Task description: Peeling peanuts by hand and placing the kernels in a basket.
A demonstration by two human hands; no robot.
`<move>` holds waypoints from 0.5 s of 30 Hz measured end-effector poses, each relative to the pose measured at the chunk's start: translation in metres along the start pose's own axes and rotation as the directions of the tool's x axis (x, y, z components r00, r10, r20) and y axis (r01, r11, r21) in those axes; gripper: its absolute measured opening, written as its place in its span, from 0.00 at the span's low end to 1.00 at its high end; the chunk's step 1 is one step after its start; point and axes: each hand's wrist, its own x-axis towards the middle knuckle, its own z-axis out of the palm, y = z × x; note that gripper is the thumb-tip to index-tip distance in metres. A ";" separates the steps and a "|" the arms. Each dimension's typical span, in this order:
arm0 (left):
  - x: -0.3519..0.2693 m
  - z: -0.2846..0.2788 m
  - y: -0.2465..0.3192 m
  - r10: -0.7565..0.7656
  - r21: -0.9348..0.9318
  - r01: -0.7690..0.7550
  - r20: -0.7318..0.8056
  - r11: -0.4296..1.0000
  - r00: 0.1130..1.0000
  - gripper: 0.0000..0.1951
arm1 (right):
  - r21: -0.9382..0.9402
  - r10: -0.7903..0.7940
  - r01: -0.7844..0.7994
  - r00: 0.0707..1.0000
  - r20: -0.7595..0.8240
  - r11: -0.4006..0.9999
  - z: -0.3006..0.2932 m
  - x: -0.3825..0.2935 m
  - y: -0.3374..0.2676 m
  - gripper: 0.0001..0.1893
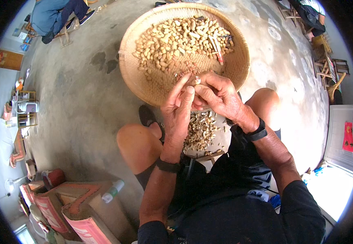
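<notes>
Both my hands meet over the near rim of a round woven bamboo basket [127,82]. A peanut [196,80] with a whitish broken spot is pinched between the fingertips of my left hand [176,114] and my right hand [229,99]. Its underside is hidden by my fingers. Unshelled peanuts [164,38] are heaped across the far half of the basket. Reddish shelled kernels [188,65] lie nearer, partly behind my hands. A pale forked tool [216,48] with a red end rests on the heap's right side.
Broken peanut shells [200,131] litter the floor between my legs, beside a wooden stool edge [208,157]. Two other people sit at the far left [53,18] and far right [312,16]. Cardboard boxes [103,210] and a plastic bottle [113,191] stand at lower left.
</notes>
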 end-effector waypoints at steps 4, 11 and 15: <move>0.002 -0.003 -0.001 -0.005 0.032 0.005 -0.010 0.999 1.000 0.20 | -0.167 -0.190 0.187 0.982 -0.005 0.968 -0.002 0.003 0.002 0.05; 0.003 -0.006 0.000 -0.130 -0.087 0.129 -0.011 0.988 0.991 0.14 | -0.168 -0.198 0.192 0.980 -0.019 0.967 0.001 0.003 0.008 0.08; 0.002 -0.011 -0.001 -0.155 -0.175 0.153 0.003 0.973 0.988 0.12 | -0.188 -0.240 0.246 0.969 0.057 0.951 -0.002 0.003 0.006 0.11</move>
